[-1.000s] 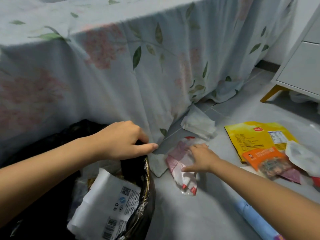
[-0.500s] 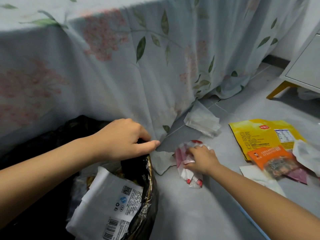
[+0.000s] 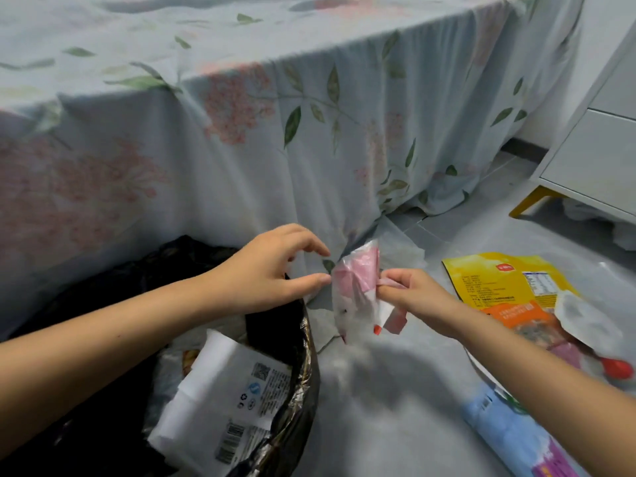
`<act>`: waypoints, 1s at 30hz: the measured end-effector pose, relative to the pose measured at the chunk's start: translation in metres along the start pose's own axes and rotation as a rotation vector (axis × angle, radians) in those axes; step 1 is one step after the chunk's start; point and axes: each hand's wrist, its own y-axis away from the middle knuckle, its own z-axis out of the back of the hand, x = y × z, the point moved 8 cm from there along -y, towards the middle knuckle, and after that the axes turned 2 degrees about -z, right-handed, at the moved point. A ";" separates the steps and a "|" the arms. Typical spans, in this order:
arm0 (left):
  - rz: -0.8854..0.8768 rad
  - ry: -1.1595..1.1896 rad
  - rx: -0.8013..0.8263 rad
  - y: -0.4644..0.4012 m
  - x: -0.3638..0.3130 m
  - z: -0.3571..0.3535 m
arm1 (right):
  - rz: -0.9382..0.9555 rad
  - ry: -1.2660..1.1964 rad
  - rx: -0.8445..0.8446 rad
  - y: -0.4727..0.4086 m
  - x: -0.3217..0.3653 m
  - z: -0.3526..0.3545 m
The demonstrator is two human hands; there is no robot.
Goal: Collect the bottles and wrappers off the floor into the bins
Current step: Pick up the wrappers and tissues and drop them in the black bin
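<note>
My right hand point(image 3: 416, 299) pinches a crumpled pink and white wrapper point(image 3: 354, 290) and holds it up above the grey floor. My left hand point(image 3: 272, 270) hovers just left of it over the bin's edge, thumb and fingers spread toward the wrapper and holding nothing. The bin with a black bag point(image 3: 306, 356) stands at lower left, with a white printed package point(image 3: 234, 390) lying inside. More wrappers lie to the right on the floor: a yellow pouch point(image 3: 499, 280), an orange packet point(image 3: 523, 318) and a white wrapper point(image 3: 581, 321). No bottle is clearly visible.
A bed draped in a floral sheet point(image 3: 275, 132) rises right behind the bin. A white cabinet point(image 3: 592, 160) on yellow legs stands at the right. A white tissue point(image 3: 402, 249) lies by the sheet's hem, a blue package point(image 3: 509, 428) under my right forearm.
My right hand has lifted the pink and white wrapper off the floor toward the bin. My left hand has let go of the bag's edge and opened toward the wrapper.
</note>
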 end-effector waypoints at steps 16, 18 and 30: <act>0.407 0.661 -0.188 0.050 -0.039 0.046 | 0.340 -0.166 0.094 0.093 0.164 -0.048; 0.404 0.696 -0.187 0.057 -0.037 0.047 | 0.342 -0.240 0.015 0.091 0.162 -0.042; 0.546 1.146 -0.328 0.082 -0.009 0.041 | 0.179 -0.376 0.015 0.088 0.144 -0.071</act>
